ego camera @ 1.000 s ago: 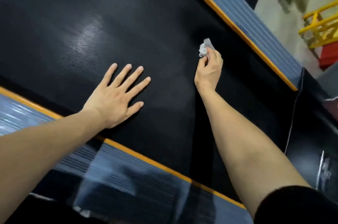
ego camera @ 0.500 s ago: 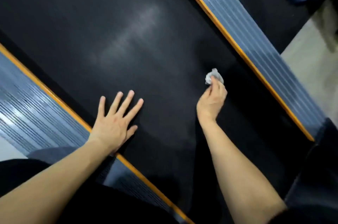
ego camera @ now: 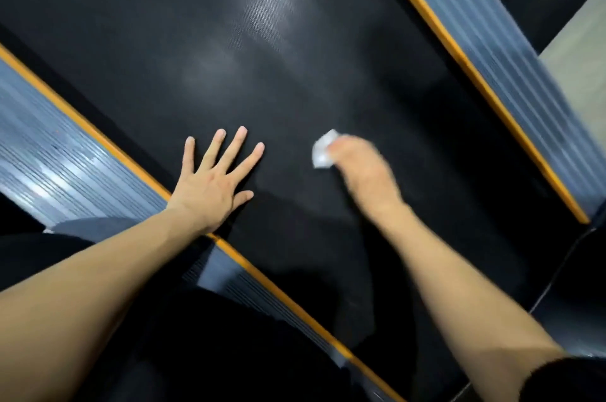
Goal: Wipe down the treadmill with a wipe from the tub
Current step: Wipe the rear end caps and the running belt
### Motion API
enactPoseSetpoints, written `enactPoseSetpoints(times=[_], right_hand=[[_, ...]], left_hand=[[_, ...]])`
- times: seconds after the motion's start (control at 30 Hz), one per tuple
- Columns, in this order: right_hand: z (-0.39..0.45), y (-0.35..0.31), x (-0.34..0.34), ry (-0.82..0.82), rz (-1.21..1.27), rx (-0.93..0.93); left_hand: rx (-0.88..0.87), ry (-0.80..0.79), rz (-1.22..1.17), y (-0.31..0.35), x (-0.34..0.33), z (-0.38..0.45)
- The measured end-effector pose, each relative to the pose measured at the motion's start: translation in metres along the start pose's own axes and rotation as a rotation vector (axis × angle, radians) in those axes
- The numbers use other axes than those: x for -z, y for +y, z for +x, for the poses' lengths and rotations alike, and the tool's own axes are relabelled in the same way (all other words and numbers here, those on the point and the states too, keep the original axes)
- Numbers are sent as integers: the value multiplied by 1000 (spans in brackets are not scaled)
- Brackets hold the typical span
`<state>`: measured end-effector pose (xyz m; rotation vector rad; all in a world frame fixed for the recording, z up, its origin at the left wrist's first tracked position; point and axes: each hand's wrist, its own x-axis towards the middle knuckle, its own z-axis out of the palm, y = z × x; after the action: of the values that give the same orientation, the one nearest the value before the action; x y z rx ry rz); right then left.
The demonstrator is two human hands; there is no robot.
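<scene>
— Belt [ego camera: 295, 80] is what we are working on; its long axis runs on a diagonal from upper left to lower right, between the two grey side rails [ego camera: 492, 50] with their orange edging. Where do we have the wipe [ego camera: 323, 149]?

— Bunched in our right hand [ego camera: 364, 172], fingers curled round it. It pokes out past the fingertips on the side toward our left hand [ego camera: 213, 187], and it seems pressed to the belt, though the blur on that hand leaves us unsure.

— And our left?

— Spread flat, fingers straight and apart, palm on the belt just inside the near rail. It holds nothing; we judge it a brace.

— So which way does the unwiped belt lie from the grip?

— We cannot tell what is already clean. Belt lies open on every side, most of it up toward the bright sheen. Our left hand is near, so a stroke across would soon meet it; a stroke along the belt looks freer to us.

— Tub?

— Not in view.
</scene>
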<state>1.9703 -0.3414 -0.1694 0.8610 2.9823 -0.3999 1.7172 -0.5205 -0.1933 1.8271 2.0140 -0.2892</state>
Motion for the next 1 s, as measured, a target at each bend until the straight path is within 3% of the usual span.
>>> enactPoseSetpoints(times=[0.07, 0.13, 0.17, 0.2, 0.27, 0.33, 0.37, 0.43, 0.53, 0.63, 0.7, 0.73, 0.8, 0.9, 0.93, 1.0], right_hand=[[11, 42, 20, 205, -126, -360], [18, 36, 22, 387, -92, -474], [20, 11, 22, 341, -44, -478], [19, -22, 18, 257, 88, -429], [-4, -88, -3, 127, 300, -102], [-42, -141, -16, -126, 424, 138], [-63, -144, -25, -153, 431, 233], [-71, -112, -30, -49, 374, 345], [-61, -28, -6, 32, 140, 53], [-63, 35, 12, 248, 99, -626], [-57, 22, 6, 357, 104, -739], [-47, -6, 5, 314, 191, -692], [-43, -67, -8, 282, 452, -351], [-73, -122, -24, 97, 353, 180], [-77, -109, -29, 58, 317, 242], [-60, -65, -21, 57, 296, 143]], left_hand=[[8, -16, 7, 2, 3, -2], [-1, -34, 14, 3, 6, -2], [1, -45, 12, 3, 7, -1], [5, -55, 8, 3, 9, -1], [12, -68, 11, 4, 11, -1], [19, -82, 21, 5, 14, -2], [17, -81, 22, 6, 13, -2], [13, -71, 31, 6, 11, -2], [-1, -63, -4, 5, 10, -1], [-1, -50, -17, 3, 8, -1], [-5, -37, -6, 3, 6, -1], [-5, -29, -7, 3, 6, -1], [-7, -15, -16, 3, 5, -2], [-15, 8, -13, 2, 4, -2], [-20, 18, -12, 1, 2, -2], [-16, 34, -13, 1, 2, -3]])
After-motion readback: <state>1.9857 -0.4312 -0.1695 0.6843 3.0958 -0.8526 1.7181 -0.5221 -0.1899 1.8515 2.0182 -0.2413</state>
